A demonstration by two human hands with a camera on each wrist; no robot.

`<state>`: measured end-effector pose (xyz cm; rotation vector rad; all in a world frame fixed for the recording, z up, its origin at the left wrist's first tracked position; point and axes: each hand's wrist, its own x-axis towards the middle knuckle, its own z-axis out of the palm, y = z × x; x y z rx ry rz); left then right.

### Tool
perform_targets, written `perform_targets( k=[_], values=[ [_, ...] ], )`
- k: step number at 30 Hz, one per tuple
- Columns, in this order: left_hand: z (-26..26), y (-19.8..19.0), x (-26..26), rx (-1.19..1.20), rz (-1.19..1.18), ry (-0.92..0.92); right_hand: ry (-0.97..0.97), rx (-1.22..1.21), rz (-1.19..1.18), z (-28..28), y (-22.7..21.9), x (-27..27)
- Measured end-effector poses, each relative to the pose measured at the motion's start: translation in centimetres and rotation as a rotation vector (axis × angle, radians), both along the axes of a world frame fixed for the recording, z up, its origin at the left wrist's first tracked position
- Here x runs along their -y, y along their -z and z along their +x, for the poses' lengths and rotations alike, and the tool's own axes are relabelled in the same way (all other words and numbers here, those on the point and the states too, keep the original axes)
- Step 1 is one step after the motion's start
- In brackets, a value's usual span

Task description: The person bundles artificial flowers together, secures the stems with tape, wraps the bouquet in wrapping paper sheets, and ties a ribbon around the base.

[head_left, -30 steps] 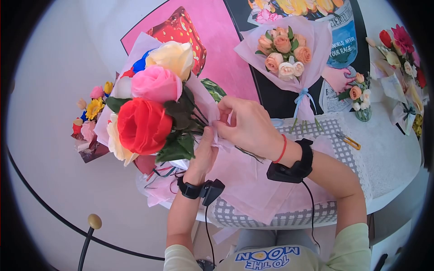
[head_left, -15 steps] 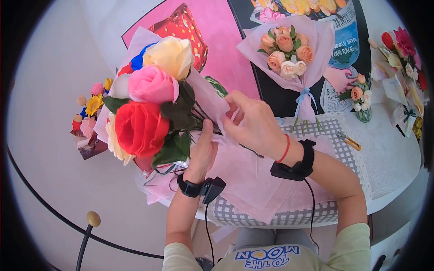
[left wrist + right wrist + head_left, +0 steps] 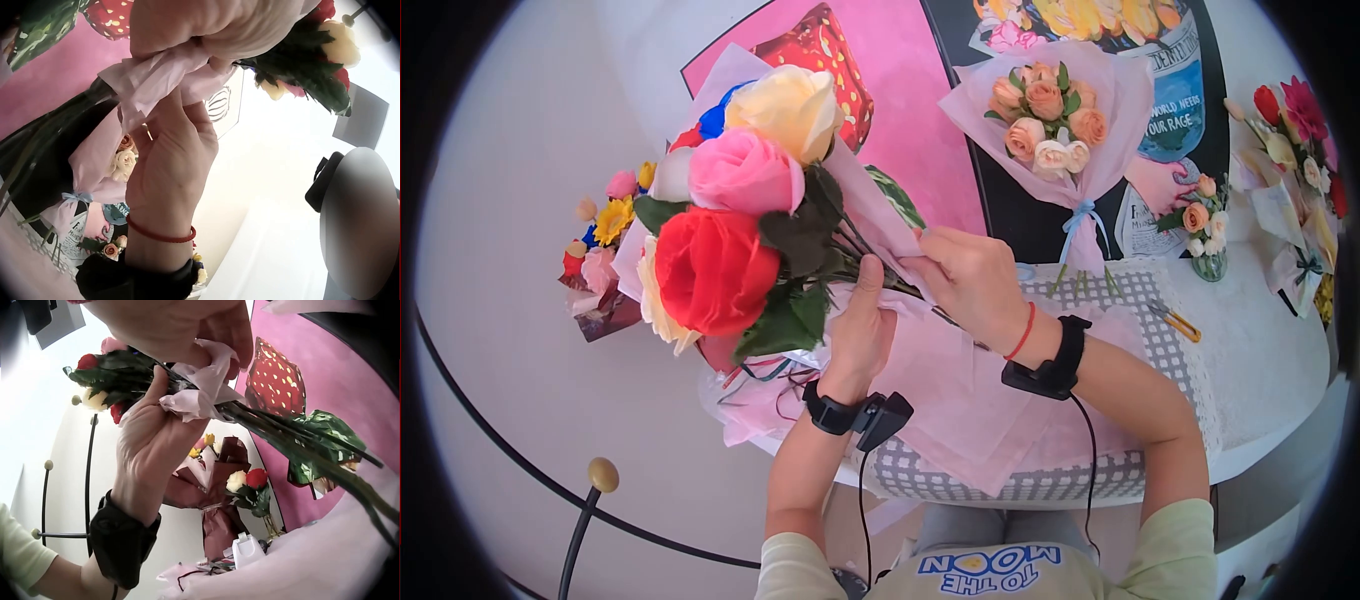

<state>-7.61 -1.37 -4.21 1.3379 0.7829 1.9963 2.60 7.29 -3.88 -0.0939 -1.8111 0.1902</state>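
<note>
A bouquet of large roses, with a red rose [image 3: 716, 270], a pink rose [image 3: 745, 172] and a cream rose [image 3: 785, 112], is held up over the table's left part. The left hand [image 3: 860, 335] grips its stems [image 3: 281, 434] from below, thumb on top. Pale pink paper [image 3: 870, 205] wraps the far side of the flowers. The right hand [image 3: 975, 280] pinches that paper [image 3: 147, 81] at the stems, just right of the left thumb. In the right wrist view the gathered paper [image 3: 200, 387] sits between both hands, the stems running out past it.
Pink sheets [image 3: 960, 400] lie on a checked cloth [image 3: 1020, 475] at the front. Behind stand a peach rose bouquet [image 3: 1055, 130] with a blue ribbon and a small vase [image 3: 1210, 262]. Orange-handled cutters [image 3: 1175, 320] lie at the right. Another bouquet [image 3: 610, 270] is at the left.
The right hand has moved slightly down and right, its fingers closing on the paper edge. The left hand still grips the stems, a little farther right.
</note>
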Motion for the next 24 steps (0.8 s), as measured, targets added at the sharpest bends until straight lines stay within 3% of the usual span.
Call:
perform_targets(
  k=[2,5,7,14,16,19,24],
  values=[
    [-0.2,0.2,-0.1,0.018,-0.004,-0.054,0.008,0.029,-0.009,-0.3,0.3,-0.1],
    [-0.6,0.1,-0.4,-0.135,0.037,-0.047,0.068,0.038,0.034,-0.8,1.2,0.0],
    [-1.1,0.2,-0.5,-0.156,0.027,-0.059,-0.038,0.123,-0.021,-0.7,1.6,0.1],
    [-0.3,-0.2,-0.7,-0.092,0.057,-0.1,-0.109,0.33,-0.038,-0.9,2.1,-0.6],
    [-0.2,-0.2,-0.6,-0.178,0.096,-0.141,-0.222,0.393,-0.052,-0.7,1.8,-0.5],
    [0.0,-0.3,-0.6,-0.183,0.112,-0.145,-0.292,0.204,0.057,-1.4,2.7,-0.5],
    [-0.6,0.5,-1.4,-0.16,0.072,-0.161,-0.164,0.368,-0.1,-1.6,3.1,-0.3]
  ],
)
